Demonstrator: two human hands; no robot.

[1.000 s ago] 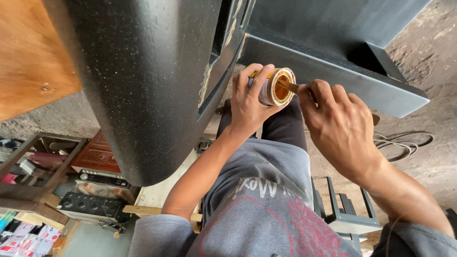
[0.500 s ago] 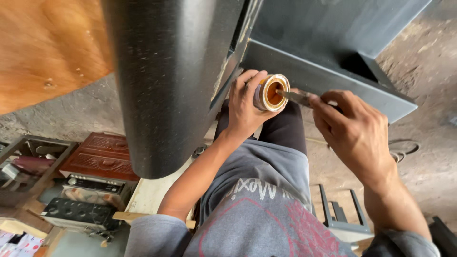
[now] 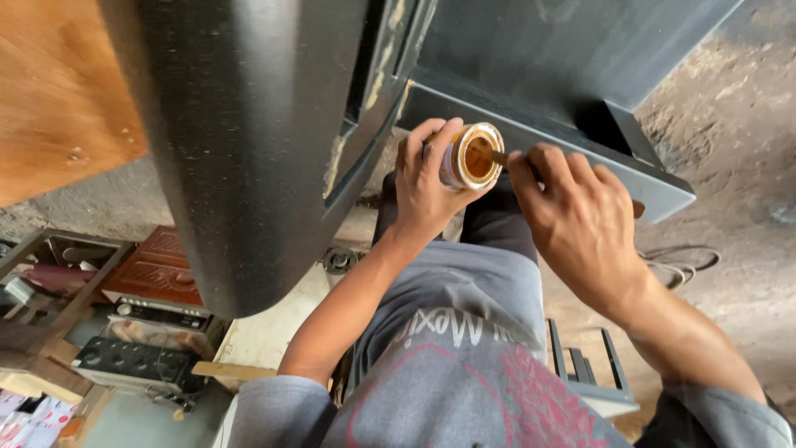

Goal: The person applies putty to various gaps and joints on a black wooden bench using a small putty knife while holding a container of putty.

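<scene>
Left hand (image 3: 424, 189) wraps the small open can (image 3: 469, 156), tilting its mouth toward the stick (image 3: 500, 158) pinched by the right hand (image 3: 580, 224).

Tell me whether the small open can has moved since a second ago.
Cannot tell for sure: the head camera itself shifted. The can sits in the left hand beside the black cabinet's edge as before, the right hand dipping a stick.

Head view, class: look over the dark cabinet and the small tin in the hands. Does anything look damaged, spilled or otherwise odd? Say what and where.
The dark cabinet has chipped paint along its front edge, with pale patches showing through. The small tin, gripped by the left hand, is tipped on its side, yet nothing spills. The right hand pokes a thin stick into it.
</scene>
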